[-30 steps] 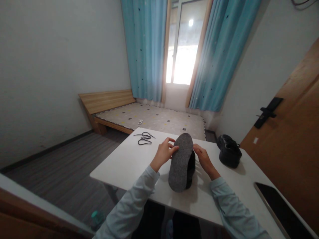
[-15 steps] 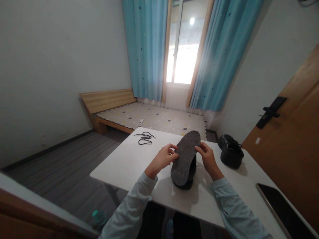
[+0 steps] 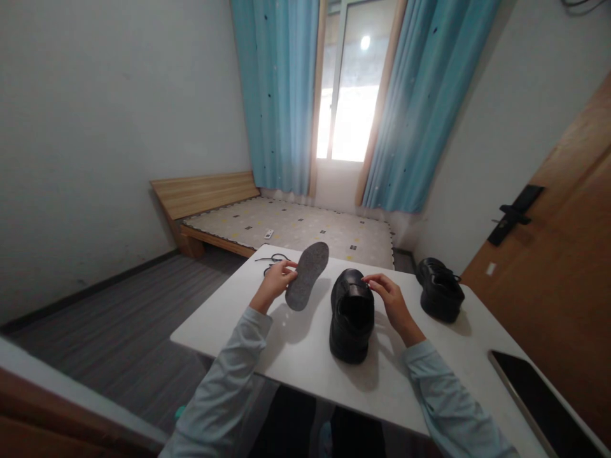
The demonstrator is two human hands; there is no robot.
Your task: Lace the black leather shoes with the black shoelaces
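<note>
My left hand [image 3: 278, 283] pinches a grey felt-like insole [image 3: 308, 277] at its left edge, holding it tilted above the table. To the right of the insole, a black shoe without laces [image 3: 351, 346] stands upright, its heel toward me and its opening uncovered. My right hand [image 3: 387, 296] is at the shoe's upper right side, fingers stretched toward the tongue area with the fingertips at its edge. Behind my left hand lies a dark shoelace [image 3: 273, 259], partly hidden by the hand.
A second black shoe [image 3: 442, 296], with laces, stands at the right side of the white table [image 3: 210, 324]. A dark-screened phone or tablet [image 3: 539, 401] lies at the near right edge. Beyond the table is a bed [image 3: 296, 222] with a small white remote [image 3: 269, 234].
The insole has moved left and off the shoe in my left hand, showing the shoe's opening. My right hand has let go of the insole and is now at the shoe's side.
</note>
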